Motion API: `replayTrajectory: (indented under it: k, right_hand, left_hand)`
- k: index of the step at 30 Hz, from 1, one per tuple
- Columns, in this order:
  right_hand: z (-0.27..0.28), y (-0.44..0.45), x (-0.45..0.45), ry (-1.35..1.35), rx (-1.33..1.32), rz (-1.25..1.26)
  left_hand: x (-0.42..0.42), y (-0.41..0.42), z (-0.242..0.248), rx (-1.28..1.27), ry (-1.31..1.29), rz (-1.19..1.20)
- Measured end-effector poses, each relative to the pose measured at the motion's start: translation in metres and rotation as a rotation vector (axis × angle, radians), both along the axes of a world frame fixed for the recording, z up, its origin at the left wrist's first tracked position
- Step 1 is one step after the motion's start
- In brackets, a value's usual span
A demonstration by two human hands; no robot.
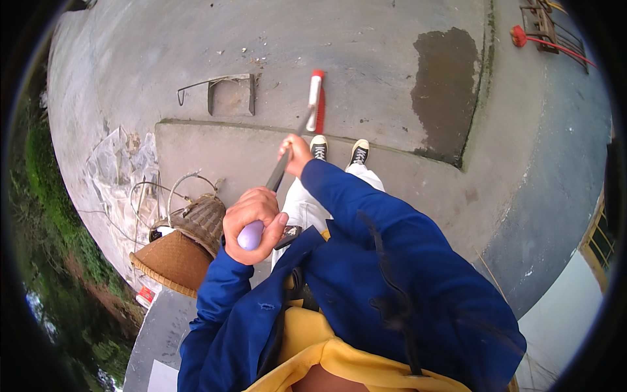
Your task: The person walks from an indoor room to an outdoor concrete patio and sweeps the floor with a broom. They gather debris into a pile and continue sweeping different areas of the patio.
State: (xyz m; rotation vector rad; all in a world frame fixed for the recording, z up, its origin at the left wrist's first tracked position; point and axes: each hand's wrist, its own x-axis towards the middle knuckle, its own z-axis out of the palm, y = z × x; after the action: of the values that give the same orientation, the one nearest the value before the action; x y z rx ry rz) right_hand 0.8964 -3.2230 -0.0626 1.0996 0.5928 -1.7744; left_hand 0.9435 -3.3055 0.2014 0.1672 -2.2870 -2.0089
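Observation:
A push broom runs away from me, its white-and-red head on the concrete floor beyond my shoes, red bristles along its right side. My left hand wraps the top of the broom's grey handle, and the rounded purple end cap pokes out by the thumb. Farther down the same handle, my right hand is closed around it. To the left of the broom head lies a metal dustpan with a long bent handle; some dirt shows inside it. Small bits of debris are scattered beyond the dustpan.
Woven baskets and a conical woven hat sit at my left, beside crumpled plastic sheeting. A low concrete step edge crosses near my shoes. A wet patch darkens the floor. A red-handled tool lies far right.

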Motion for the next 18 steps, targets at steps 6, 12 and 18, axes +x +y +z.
replayTrajectory:
  k: [6, 12, 18]
  right_hand:
    - [0.012, -0.039, -0.007, 0.035, -0.411, 0.091]
    - [0.068, 0.001, -0.074, 0.121, -0.187, 0.124]
    - [0.058, 0.070, -0.122, 0.233, 0.147, 0.006]
  left_hand:
    - [-0.006, 0.002, 0.008, -0.244, 0.113, -0.313]
    - [-0.019, 0.011, 0.031, -0.197, 0.237, -0.257]
    - [-0.072, 0.015, 0.023, 0.066, 0.194, -0.233]
